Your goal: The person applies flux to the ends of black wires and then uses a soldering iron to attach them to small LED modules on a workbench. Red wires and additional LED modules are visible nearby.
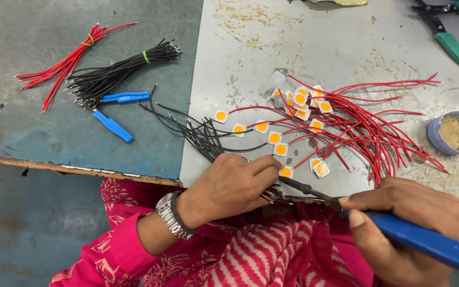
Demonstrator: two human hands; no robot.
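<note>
At the bench's (346,48) near edge, the left hand (229,186) pinches a square LED chip (286,172) with fingers closed on it. The right hand (405,223) grips a blue-handled soldering iron (399,231), tip touching that chip, beside red-wired chips (314,125).

Your bench (38,133): worn teal top, grey metal sheet (336,37) laid over right part. On teal: red wire bundle (65,64), black wire bundle (118,72), blue tweezers (115,111). On sheet: wired LED chips (298,98), flux pot (455,133), green-handled pliers (452,42).
</note>
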